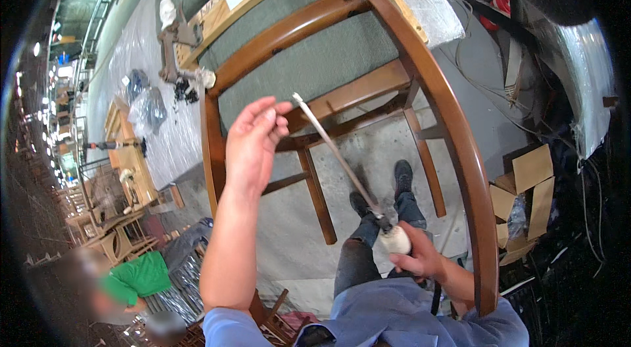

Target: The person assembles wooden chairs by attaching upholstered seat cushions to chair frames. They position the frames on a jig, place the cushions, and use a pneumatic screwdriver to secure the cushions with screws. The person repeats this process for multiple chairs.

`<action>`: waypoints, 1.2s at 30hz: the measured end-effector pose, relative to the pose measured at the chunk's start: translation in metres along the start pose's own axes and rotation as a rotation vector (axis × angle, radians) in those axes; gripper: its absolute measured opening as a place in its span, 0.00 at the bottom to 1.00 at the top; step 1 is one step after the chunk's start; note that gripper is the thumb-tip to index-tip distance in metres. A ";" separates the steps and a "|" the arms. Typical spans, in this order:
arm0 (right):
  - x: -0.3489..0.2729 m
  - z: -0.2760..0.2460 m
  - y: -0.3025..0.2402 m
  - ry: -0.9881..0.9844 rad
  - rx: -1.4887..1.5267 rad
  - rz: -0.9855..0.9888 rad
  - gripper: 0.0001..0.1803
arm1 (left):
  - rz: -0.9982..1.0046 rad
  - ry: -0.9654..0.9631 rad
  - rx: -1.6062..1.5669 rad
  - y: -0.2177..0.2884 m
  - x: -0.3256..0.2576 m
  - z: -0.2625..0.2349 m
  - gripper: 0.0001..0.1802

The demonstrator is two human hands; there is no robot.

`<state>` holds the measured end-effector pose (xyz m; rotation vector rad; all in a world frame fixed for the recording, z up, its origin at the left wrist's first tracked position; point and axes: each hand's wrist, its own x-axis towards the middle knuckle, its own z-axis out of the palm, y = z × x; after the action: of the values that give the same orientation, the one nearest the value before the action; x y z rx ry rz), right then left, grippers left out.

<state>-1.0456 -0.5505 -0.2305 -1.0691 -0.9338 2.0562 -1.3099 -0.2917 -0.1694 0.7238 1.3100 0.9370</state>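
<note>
Tool: a long, thin, grey metal file (338, 153) with a pale rounded handle (396, 240); it slants from the lower right up to the upper left, in front of the brown curved wooden chair frame (453, 130).
Right hand (415, 256): closed around the pale handle, low and near the body.
Left hand (253, 143): fingertips pinch or steady the far tip of the file; whether they really clamp it I cannot tell.
Handling: the file looks stiff, light and narrow, probably rough on its faces; best held at the handle and guided lightly at the tip.
Chair frame: looks rigid and rather heavy, with smooth lacquer that may scratch easily.
Around: a grey floor (388, 143) and brown cardboard pieces (526, 183) at the right.
</note>
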 end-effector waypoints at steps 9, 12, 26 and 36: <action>0.015 0.060 0.013 -0.073 0.251 0.125 0.15 | 0.053 -0.069 -0.134 0.011 -0.001 -0.008 0.13; 0.020 0.053 0.017 -0.115 0.287 0.142 0.17 | 0.045 -0.056 -0.141 0.009 0.003 -0.011 0.12; 0.036 0.014 0.030 -0.284 0.353 0.157 0.18 | 0.072 -0.010 0.030 -0.003 0.006 -0.017 0.14; 0.036 0.011 0.042 -0.391 0.660 0.260 0.24 | 0.107 -0.063 -0.058 -0.008 0.009 -0.019 0.13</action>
<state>-1.0804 -0.5485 -0.2753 -0.4563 -0.2279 2.5766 -1.3275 -0.2887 -0.1829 0.7782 1.1938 1.0258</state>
